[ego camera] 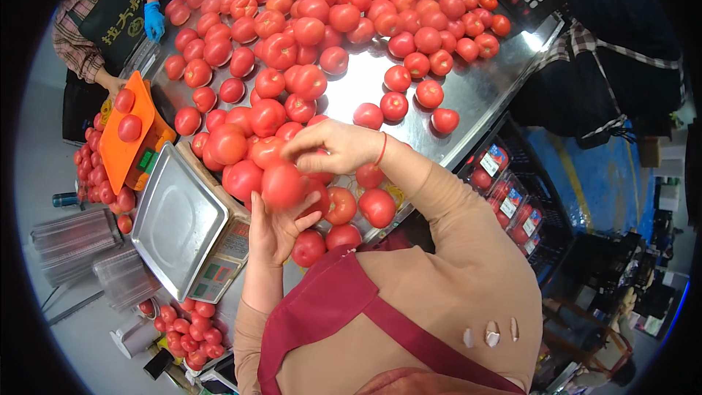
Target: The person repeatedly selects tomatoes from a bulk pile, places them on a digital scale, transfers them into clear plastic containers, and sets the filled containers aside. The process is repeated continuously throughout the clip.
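A blurred red tomato (282, 184) rests against my left hand (274, 233), between the raised thumb and the spread fingers. The palm is turned up and partly hidden by that tomato. Just above it, my right hand (343, 148) arches over the pile with its fingers bent and apart. I see nothing held in it; its fingertips are close to another tomato (266, 151). More loose tomatoes crowd around both hands, including one (377, 208) near the table's front edge. To the left of my left hand stands a digital scale with a bare metal pan (178, 222).
A large heap of tomatoes (340, 16) covers the steel table (477, 101). An orange scale (123, 137) bears two tomatoes. Labelled clear packs of tomatoes (507, 203) sit in a black crate at right. Co-workers stand at upper left, one hand gloved in blue (154, 22), and upper right.
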Motion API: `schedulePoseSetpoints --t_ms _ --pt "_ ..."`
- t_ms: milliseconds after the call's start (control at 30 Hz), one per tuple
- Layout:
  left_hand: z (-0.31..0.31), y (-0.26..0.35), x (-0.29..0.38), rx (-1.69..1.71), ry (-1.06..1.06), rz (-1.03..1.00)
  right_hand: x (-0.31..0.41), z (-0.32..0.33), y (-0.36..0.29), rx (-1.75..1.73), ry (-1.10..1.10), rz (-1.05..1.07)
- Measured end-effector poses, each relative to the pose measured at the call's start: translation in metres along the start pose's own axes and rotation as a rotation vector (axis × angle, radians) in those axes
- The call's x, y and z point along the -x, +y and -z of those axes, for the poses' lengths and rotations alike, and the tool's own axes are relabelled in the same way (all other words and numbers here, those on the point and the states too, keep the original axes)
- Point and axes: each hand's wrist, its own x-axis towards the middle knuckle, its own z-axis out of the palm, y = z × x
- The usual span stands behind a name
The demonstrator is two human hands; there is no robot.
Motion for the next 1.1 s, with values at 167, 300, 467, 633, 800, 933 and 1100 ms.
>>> schedulePoseSetpoints --t_ms 167,300,467,633,800,933,1100 --pt "0.033 0.039 0.027 -0.544 0.221 -0.355 -0.029 0.103 0.054 0.645 0.412 -0.379" --pt "0.090 0.091 0.040 -1.758 0.832 -0.770 -0.050 0.153 0.122 1.038 0.550 -0.338" --pt "0.138 0.103 0.049 -1.978 0.993 -0.656 -0.078 0.139 0.143 1.202 0.503 -0.451" --pt "0.099 0.099 0.049 -1.941 0.879 -0.844 -0.068 0.126 0.113 0.781 0.654 -0.416" --pt "0.003 0.028 0.002 -0.447 0.181 -0.449 -0.045 -0.006 0.025 -0.002 0.038 0.011" --pt "0.042 0.025 0.016 -0.109 0.152 -0.203 -0.062 0.005 0.037 0.281 -0.020 0.030" --pt "0.099 0.095 0.092 -0.711 0.592 -0.756 -0.027 0.121 0.096 1.304 0.185 -0.477"
